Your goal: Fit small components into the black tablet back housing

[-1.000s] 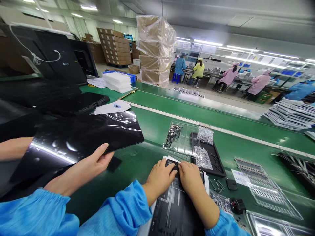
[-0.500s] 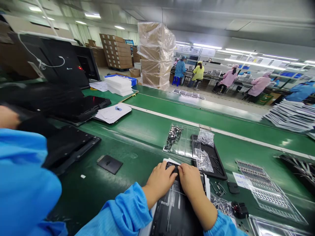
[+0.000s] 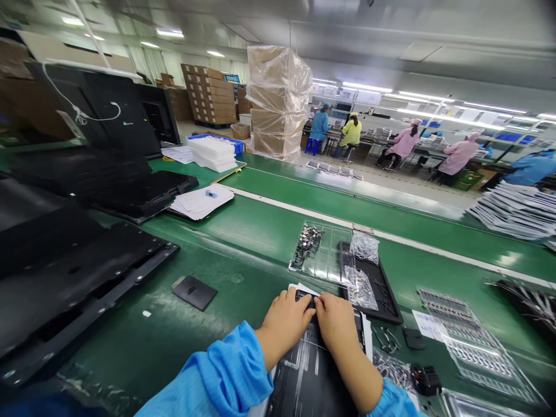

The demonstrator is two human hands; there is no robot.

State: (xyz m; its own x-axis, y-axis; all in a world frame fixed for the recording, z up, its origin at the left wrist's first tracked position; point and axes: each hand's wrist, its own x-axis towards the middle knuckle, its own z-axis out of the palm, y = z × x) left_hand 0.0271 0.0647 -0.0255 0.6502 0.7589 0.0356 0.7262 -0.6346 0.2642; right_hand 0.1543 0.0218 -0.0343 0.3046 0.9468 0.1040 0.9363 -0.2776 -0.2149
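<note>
Both hands meet at the far end of a flat black panel (image 3: 304,370) that lies lengthwise in front of the person on the green tabletop (image 3: 260,231). The left hand (image 3: 284,321) and the right hand (image 3: 336,321) have their fingers curled and fingertips touching, closed from either side on a small black part (image 3: 306,298) at the panel's top edge. The fingers hide most of it, so its shape cannot be made out. The wrists rest low on the panel, which probably pins it flat while the fingertips bear on the part. White paper shows under the panel's far corner.

Supplies lie just beyond the panel, seemingly set for a short reach. A clear plastic tray (image 3: 330,255) holds a heap of small metal pieces in its left compartment. Touching its right side, a black tray (image 3: 386,301) carries two clear bags. Further right are clear blister trays (image 3: 473,341), a white label (image 3: 428,324) and some small black clips (image 3: 425,379).

To the left, well apart from the hands, a small black square plate (image 3: 194,291) lies alone. A large black frame (image 3: 87,278) lies flat beyond it, with a sheaf of white papers (image 3: 202,200) behind. Seated workers and a wrapped stack of cartons (image 3: 278,101) fill the background.
</note>
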